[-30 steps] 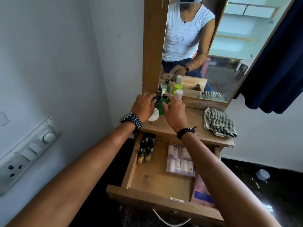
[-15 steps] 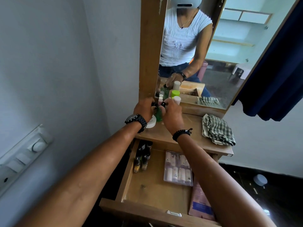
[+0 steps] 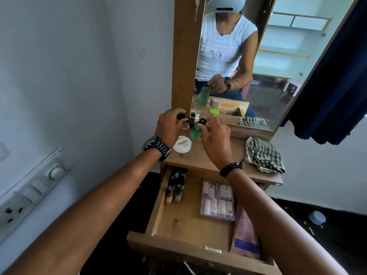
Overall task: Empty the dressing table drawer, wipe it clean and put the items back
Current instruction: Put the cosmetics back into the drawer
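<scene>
At the dressing table top [image 3: 208, 155], below the mirror [image 3: 248, 66], we hold 1 green bottle [image 3: 195, 132] w/ black cap, tilted, lifted off the wood: our right hand [image 3: 215, 139] has fingers curled round it, thumb side up. Our left hand [image 3: 171, 127] curls round a small dark-capped bottle [image 3: 181, 116] just beside it; we can't tell what else it grips, since the fingers hide the rest. Under both hands sits 1 white round tub [image 3: 182, 145] marked "nail polish", on the top's left edge, partly covered by the left wrist w/ its watch [image 3: 157, 147]. Behind our hands more small bottles crowd vs. the mirror; we can't count them, hands block the view, though reflections show a lime-green cap [image 3: 214, 111] and white caps. 1 checked cloth [image 3: 263, 154] lies crumpled at the top's right end, well apart from the bottles. Below, the drawer [image 3: 178, 225] stands pulled open: approx. 4 small dark-capped bottles [image 3: 175, 187] packed in its back-left corner (exact no. unclear), 1 clear compartment box [image 3: 217, 200] of pale pieces near the back-right, and 1 flat pink-and-blue packet [image 3: 245, 239] along the right wall, partly hidden by our right forearm. Left wall carries 1 switch panel [image 3: 29, 193]; a dark blue curtain [image 3: 341, 76] hangs right; 1 white lid-like disc [image 3: 317, 217] lies on the dark floor.
</scene>
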Demonstrator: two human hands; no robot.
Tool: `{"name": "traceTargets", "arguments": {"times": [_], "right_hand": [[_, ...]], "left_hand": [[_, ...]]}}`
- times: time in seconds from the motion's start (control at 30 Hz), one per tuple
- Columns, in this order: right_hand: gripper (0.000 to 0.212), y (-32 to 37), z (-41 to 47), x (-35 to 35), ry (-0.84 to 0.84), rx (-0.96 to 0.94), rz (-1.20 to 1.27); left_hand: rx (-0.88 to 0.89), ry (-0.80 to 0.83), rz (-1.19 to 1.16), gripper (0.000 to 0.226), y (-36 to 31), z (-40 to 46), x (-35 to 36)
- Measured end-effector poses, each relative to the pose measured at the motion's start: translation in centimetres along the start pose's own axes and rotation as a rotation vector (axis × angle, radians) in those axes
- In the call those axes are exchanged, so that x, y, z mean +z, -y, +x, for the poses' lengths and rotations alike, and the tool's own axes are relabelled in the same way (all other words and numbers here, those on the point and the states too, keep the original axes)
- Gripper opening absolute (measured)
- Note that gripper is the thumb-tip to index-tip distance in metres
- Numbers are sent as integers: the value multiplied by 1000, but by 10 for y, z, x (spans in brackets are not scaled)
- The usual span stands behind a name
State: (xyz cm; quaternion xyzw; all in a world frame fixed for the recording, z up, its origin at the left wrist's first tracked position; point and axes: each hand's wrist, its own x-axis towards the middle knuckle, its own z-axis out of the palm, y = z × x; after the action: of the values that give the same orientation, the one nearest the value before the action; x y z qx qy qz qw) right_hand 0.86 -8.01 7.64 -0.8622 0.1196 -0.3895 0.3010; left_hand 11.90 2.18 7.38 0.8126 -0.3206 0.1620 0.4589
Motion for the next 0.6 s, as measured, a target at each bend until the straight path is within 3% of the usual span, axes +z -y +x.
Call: {"name": "traceTargets", "arguments": {"times": [0.17,0.4,0.6], "right_hand": [[14,13,-28,-27,-33,5,91],[14,8,-84,-44,319,205,289],[12,1,-120,-30,515,272,249]], "left_hand": [[46,28,-83,28,-17,-43,-42],[2,276,-98,36,-15,-115,-67],[-102,426,-17,39,1,-152,-57]]}}
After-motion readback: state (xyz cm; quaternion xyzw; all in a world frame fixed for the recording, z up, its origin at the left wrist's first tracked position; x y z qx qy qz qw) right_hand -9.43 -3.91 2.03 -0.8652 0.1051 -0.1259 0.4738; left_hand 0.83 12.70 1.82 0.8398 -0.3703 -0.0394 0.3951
